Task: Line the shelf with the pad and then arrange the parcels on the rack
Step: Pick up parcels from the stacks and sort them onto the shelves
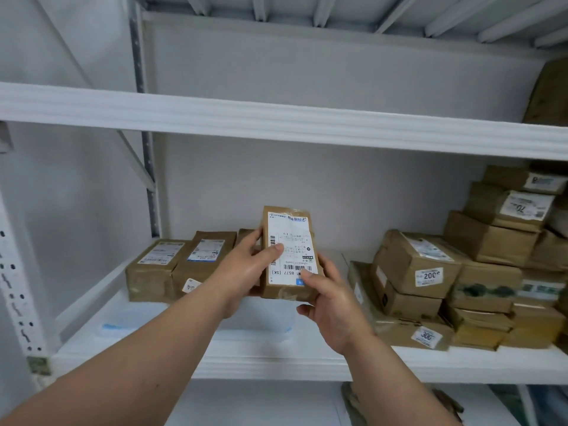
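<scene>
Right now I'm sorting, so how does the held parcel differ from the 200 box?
The held parcel is flat, upright, gripped by left hand and right hand; the 200 box is bulkier, resting on a stack. Both are brown with white labels.

We see a white shelf (276, 364) of the rack, lined with a white pad (196, 330) whose blue-marked edge shows at 8 o'clock. On it, at 9 o'clock, brown parcels (181, 265) stand side by side; at 3 o'clock, a pile of brown boxes (461, 278) is stacked several high.
</scene>
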Tool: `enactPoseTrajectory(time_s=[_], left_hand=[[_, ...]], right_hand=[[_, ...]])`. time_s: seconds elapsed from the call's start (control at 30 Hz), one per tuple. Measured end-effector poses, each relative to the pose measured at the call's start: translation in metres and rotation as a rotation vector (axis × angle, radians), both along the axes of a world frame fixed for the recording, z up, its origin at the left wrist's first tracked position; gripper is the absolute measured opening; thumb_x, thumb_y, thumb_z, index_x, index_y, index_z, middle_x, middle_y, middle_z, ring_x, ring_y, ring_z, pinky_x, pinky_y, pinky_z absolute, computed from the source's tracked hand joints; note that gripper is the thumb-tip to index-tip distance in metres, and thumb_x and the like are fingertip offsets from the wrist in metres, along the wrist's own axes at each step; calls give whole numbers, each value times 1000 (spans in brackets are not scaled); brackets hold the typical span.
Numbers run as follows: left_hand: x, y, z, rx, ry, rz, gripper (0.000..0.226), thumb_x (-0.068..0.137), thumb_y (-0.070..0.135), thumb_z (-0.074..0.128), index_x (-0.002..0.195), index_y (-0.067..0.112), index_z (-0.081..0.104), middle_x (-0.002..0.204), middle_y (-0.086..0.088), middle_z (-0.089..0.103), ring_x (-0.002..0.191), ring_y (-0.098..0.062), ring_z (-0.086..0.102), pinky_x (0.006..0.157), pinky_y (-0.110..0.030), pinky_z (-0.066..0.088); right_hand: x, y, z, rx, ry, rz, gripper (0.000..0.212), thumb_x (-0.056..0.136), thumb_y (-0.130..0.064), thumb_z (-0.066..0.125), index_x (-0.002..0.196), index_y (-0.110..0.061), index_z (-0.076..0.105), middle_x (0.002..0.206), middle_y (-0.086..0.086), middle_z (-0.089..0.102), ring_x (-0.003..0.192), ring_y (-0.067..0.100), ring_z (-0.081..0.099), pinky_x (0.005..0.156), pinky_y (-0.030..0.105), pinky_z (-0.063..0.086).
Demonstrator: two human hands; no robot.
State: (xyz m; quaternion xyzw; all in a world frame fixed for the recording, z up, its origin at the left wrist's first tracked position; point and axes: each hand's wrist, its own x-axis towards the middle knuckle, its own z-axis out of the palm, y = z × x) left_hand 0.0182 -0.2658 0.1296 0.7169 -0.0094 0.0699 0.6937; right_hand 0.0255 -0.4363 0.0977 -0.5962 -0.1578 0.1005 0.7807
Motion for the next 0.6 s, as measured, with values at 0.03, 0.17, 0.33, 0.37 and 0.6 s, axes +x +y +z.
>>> enactPoseTrajectory(time_s=[0.03, 0.17, 0.33, 0.37, 0.6], left_hand=[[-4, -14, 5, 20, -16, -6, 54, 93, 34, 65, 142, 38, 43, 108, 6, 76, 97, -18, 74, 90, -48, 57], [-21, -91, 29, 123, -103, -43, 53, 95, 37, 62, 140, 49, 37, 100, 11, 75, 87, -10, 73, 68, -30, 59], [-45, -204, 56, 259, -216, -52, 57, 87, 55, 61, 135, 60, 31, 121, 15, 60, 96, -13, 68, 72, -29, 58], [-48, -222, 61, 316, -265, -36, 70, 78, 66, 60, 141, 57, 30, 132, 13, 51, 107, -16, 64, 86, -36, 57], [-56, -323, 101, 449, -530, -65, 80, 86, 57, 61, 153, 31, 26, 152, 22, 14, 123, -16, 50, 103, -36, 49]], right_hand=[[-4, -14, 4, 12, -9, -23, 60, 72, -28, 68, 129, -33, 51, 112, 5, 74, 87, 17, 68, 71, 34, 44], [-22, -86, 23, 34, -78, -149, 57, 73, -30, 68, 124, -33, 45, 108, 6, 75, 86, 18, 66, 66, 33, 43], [-51, -189, 51, 81, -145, -290, 46, 79, -32, 68, 121, -34, 48, 108, 1, 75, 94, 22, 68, 72, 37, 48], [-57, -207, 57, 99, -159, -318, 41, 84, -29, 67, 121, -33, 49, 108, 1, 75, 91, 20, 69, 69, 35, 49], [-75, -298, 96, 111, -323, -530, 32, 90, -41, 62, 121, -40, 53, 115, -3, 72, 99, 22, 65, 74, 38, 44]])
